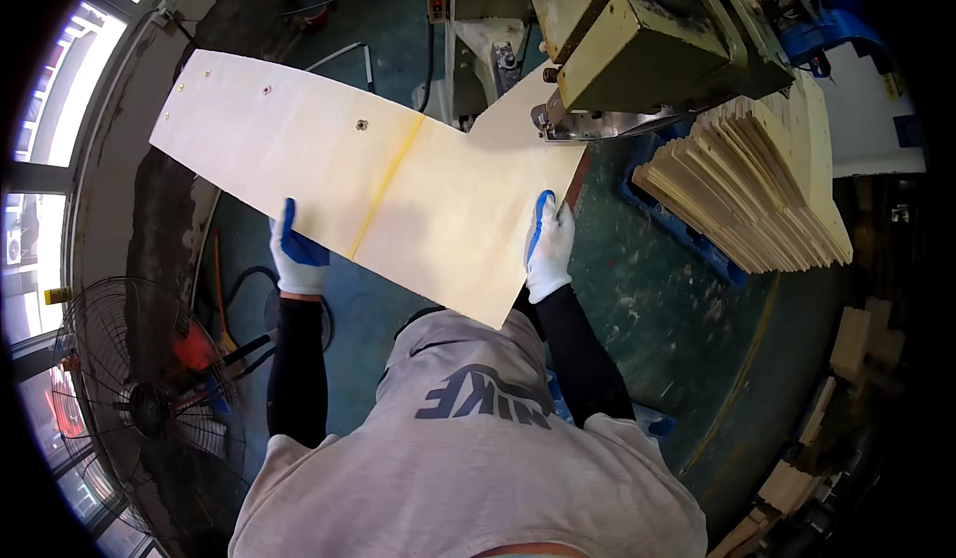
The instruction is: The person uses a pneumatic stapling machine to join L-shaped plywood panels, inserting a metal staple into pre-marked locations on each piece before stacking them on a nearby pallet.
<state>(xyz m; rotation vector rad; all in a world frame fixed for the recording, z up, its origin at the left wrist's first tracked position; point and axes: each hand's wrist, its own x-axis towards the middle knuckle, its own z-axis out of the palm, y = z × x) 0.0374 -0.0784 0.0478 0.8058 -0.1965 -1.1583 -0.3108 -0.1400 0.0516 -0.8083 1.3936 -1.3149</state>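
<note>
A large angled plywood panel [438, 200] spans the space in front of me. Several small metal inserts sit along its far left part, and a yellow stripe crosses its middle. My left hand [299, 254], in a white glove with blue palm coating, grips the near left edge, thumb on top. On the right edge my right hand [548, 244], gloved alike, is closed with the thumb over the face; the fingers beneath are hidden. The panel's far right part lies under the metal head of a green machine [637, 60]; whether they touch I cannot tell.
At the right, a stack of similar plywood panels [747, 185] stands on a blue pallet [732, 264]. A wire-cage fan [149, 409] is at the lower left beside the windows. Wood blocks [849, 344] line the far right. A switch box [437, 3] stands behind the panel.
</note>
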